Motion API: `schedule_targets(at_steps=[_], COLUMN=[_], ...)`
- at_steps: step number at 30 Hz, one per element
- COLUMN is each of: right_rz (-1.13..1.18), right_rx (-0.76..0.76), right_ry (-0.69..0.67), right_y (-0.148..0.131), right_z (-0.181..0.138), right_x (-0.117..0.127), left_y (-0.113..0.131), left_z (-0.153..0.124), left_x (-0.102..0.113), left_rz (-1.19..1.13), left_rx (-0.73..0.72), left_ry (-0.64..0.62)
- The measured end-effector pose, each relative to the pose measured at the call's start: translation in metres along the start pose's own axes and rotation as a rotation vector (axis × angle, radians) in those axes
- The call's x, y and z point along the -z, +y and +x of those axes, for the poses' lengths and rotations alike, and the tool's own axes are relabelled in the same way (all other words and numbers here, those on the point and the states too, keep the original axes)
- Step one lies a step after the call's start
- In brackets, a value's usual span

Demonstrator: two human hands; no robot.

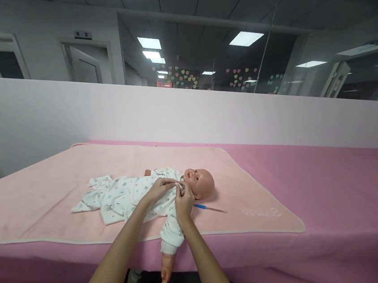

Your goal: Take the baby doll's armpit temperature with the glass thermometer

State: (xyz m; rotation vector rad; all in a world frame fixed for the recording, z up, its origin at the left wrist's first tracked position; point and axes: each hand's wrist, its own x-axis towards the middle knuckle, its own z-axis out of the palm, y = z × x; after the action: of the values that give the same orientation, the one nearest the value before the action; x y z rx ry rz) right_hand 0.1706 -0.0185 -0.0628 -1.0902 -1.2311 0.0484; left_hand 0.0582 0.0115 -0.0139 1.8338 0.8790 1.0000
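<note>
A baby doll [203, 182] lies on its back, head to the right, dressed in a white patterned outfit [126, 193]. At the neck, my left hand [161, 189] pinches the edge of the collar. Close beside it, my right hand [184, 200] has its fingers closed on the same collar just under the doll's chin. The fingertips nearly meet and hide the exact bit of cloth between them. One doll arm [167, 265] hangs over the near edge between my forearms. A thin stick with a blue end, like a thermometer [214, 209], rests right of my right hand.
Under the doll spreads a peach blanket [251, 193] with a pale border. It lies on a pink-covered table [345, 194]. A low white partition [192, 115] runs along the back, with glass panels and doorways beyond.
</note>
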Motion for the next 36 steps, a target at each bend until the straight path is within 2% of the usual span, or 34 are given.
schedule_targets(at_steps=[9, 15, 25, 31, 36], right_rz=[-0.013, 0.007, -0.012, -0.018, -0.010], right_rx=[-0.066, -0.088, 0.002, 0.064, 0.079], right_ry=[-0.023, -0.015, -0.046, -0.074, -0.080], right_y=[0.005, 0.002, -0.001, -0.004, -0.006], right_z=[-0.001, -0.001, 0.000, -0.001, -0.002], right_x=[0.000, 0.001, 0.003, 0.005, 0.006], left_y=[-0.003, -0.004, -0.011, -0.010, -0.011], left_z=[-0.002, -0.006, -0.005, -0.011, -0.013], left_x=[-0.013, -0.020, -0.016, -0.013, -0.013], left_rz=[0.229, 0.371, 0.209, 0.003, 0.013], left_rx=[-0.065, -0.091, -0.076, -0.052, -0.075], left_ry=[0.150, 0.209, 0.209, 0.302, 0.280])
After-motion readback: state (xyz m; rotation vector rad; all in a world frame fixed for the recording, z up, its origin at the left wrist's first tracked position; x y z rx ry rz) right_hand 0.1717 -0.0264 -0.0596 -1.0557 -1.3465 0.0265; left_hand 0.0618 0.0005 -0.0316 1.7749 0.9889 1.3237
